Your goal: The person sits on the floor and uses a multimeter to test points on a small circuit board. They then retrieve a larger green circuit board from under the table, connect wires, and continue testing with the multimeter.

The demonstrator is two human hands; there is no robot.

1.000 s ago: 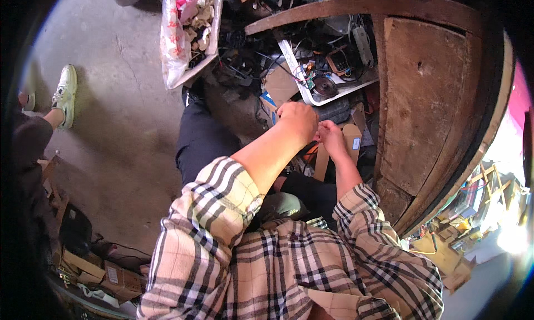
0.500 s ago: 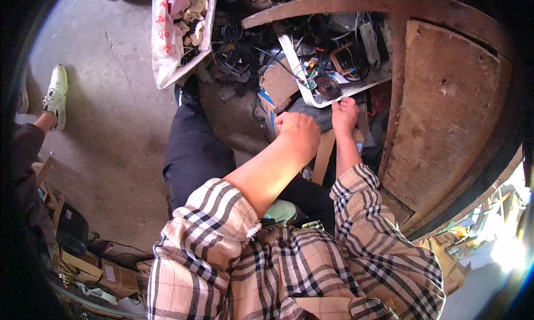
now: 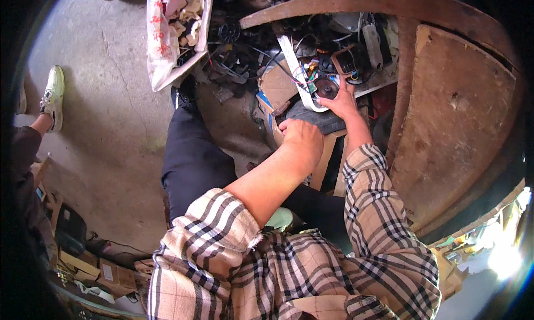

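My right hand [image 3: 341, 102] reaches over the near corner of a white-rimmed plastic casing [image 3: 297, 69]. Its thumb and fingers are spread on either side of a round, dark disc-shaped part [image 3: 326, 88]; I cannot tell whether they grip it. A small green circuit board [image 3: 311, 88] and thin wires lie beside the disc. Nearer me, my left hand [image 3: 303, 136] is closed, its fingers curled under and mostly hidden, so what it holds does not show. Beneath the casing's corner is a dark grey rounded object [image 3: 320, 119], close to my left hand.
An open cardboard box [image 3: 278, 83] stands below the casing, among tangled cables and electronic parts. A large wooden panel [image 3: 453, 111] with a curved frame rises on the right. A white bag-lined box [image 3: 161, 47] sits at the upper left. Another person's shoe [image 3: 53, 94] is at the left.
My right hand has moved forward from the casing's near rim to the round disc, its thumb and fingers spreading. My left hand stays closed, nearly in the same place.
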